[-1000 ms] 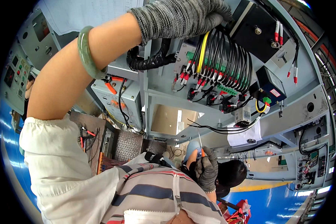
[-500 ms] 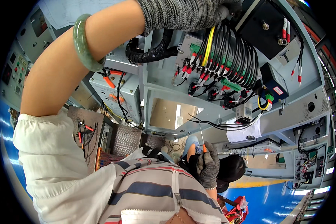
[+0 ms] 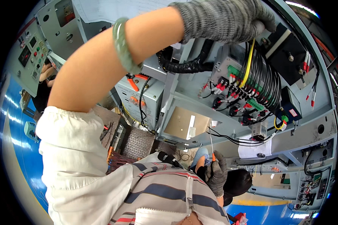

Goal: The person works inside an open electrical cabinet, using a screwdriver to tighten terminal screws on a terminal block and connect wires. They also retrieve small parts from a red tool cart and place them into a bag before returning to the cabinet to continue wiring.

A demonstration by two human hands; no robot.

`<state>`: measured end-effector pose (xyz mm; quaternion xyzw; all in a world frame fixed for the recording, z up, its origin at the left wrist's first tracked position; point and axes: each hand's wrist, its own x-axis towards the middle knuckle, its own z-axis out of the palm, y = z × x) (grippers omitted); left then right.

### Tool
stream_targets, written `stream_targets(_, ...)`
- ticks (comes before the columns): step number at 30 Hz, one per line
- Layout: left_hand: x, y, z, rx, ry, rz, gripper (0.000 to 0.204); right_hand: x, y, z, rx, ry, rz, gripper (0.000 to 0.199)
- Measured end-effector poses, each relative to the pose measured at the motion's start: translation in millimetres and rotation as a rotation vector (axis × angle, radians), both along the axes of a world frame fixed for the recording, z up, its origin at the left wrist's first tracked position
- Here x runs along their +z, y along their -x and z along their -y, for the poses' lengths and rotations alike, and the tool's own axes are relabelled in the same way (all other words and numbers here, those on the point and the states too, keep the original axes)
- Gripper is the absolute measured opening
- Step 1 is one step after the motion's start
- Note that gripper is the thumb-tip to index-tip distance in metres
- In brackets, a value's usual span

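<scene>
Head view, only cam. I am reaching my left hand (image 3: 225, 18), in a grey knit glove, up to the top of the open grey cabinet (image 3: 308, 131). The fingers are curling over the upper edge of a black component (image 3: 285, 56) and the top of the wire bundle (image 3: 263, 78); whether they are pinching a wire or just resting there, I cannot tell, since the glove is hiding the tips. A green bangle (image 3: 122, 47) is sitting on my left forearm, approx. mid-way between wrist and elbow.

My right hand (image 3: 216, 174), also gloved, is holding low, near my chest, in front of the cabinet's lower part. Its fingers are pressing together around the orange handle of a thin screwdriver (image 3: 212, 144), shaft pointing up toward the loose black wires under the terminal block (image 3: 240, 93).

Wire bundle: black leads plus one yellow lead, running down from my left hand into the terminal block, ends w/ red and white ferrules. A black corrugated conduit (image 3: 180, 65) is passing under my left wrist.

Left of the cabinet, orange-handled pliers (image 3: 133, 80) are lying on a grey box (image 3: 139, 101). Far left, a control panel (image 3: 30, 56) w/ buttons is standing, w/ another person's arm (image 3: 47, 73) beside it.
</scene>
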<state>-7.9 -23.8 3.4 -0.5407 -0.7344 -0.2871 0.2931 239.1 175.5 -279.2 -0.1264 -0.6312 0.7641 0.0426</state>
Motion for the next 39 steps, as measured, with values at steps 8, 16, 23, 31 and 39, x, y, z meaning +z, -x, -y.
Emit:
stream_targets(8, -53.8, -12.9, 64.8, 0.074, -0.348, -0.125, 0.019, 6.1, -0.4, 4.5, 0.044, -0.233, -0.042, 0.033)
stream_targets(16, -48.2, -15.8, 61.6, 0.001, -0.334, -0.107, 0.023, 11.9, 2.6, 17.3, 0.042, -0.184, 0.001, 0.026)
stream_targets(23, 15.0, -5.0, -24.6, 0.298, 0.249, -0.277, 0.014, 4.1, -2.8, 16.8, 0.001, -0.116, -0.027, 0.025)
stream_targets(31, 11.8, -5.8, -37.9, 0.365, 0.345, -0.477, 0.015, 7.4, -21.1, 5.5, -0.166, -0.013, 0.059, 0.026)
stream_targets(39, 7.0, 33.8, -46.0, 0.053, 0.254, -0.729, 0.016, 10.9, -17.4, 8.4, -0.170, 0.007, 0.056, 0.026)
